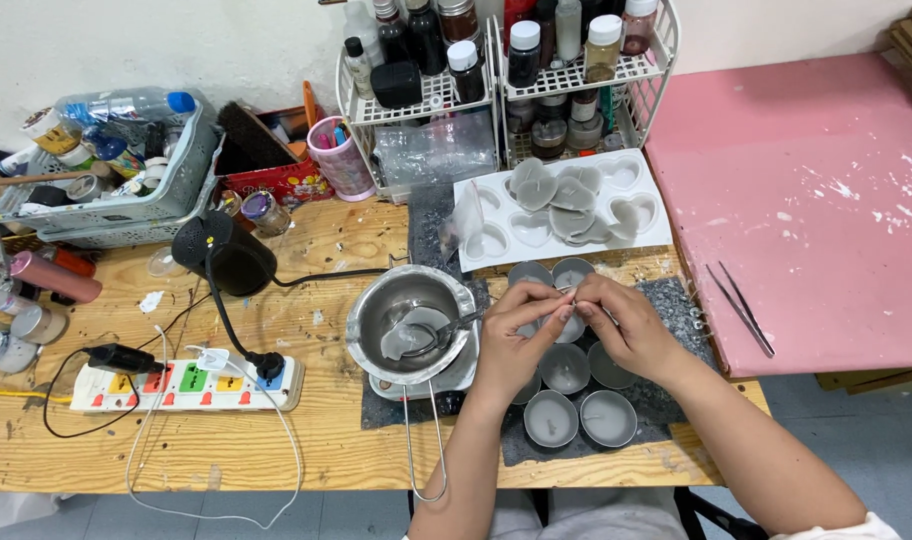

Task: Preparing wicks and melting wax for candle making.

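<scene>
Head view, looking down on a wooden workbench (306,440) set against a pale wall (176,40); grey floor shows below the bench edge and at lower R. A pink board (806,190) flecked with white covers the R side, w/ dark tweezers (741,308) lying on it. Dark mat (666,300) under the central work area.

Back row, L to R: grey plastic basket (166,190) w/ a clear bottle, blue cap, and assorted small containers; red box w/ a brush; pink cup (339,158); white wire rack (506,90), two tiers, holding dark and clear bottles w/ white and black caps, small jars below. White heart-shaped mould tray (566,215) in front of rack, several grey heart pieces in it. L edge: pink tube and small round tins. Front L: white power strip (186,385) w/ coloured switches, black plug and cables.

Centre: steel pot (411,320) on a small burner, wire handle toward viewer, grey wax at bottom.

Left hand (511,345) and right hand (626,325) meet above a cluster of round grey wax cups (566,370) on the mat. Fingertips of both are pinched nearly closed on a small thin item (568,292), too small to identify; remaining fingers curled.
</scene>
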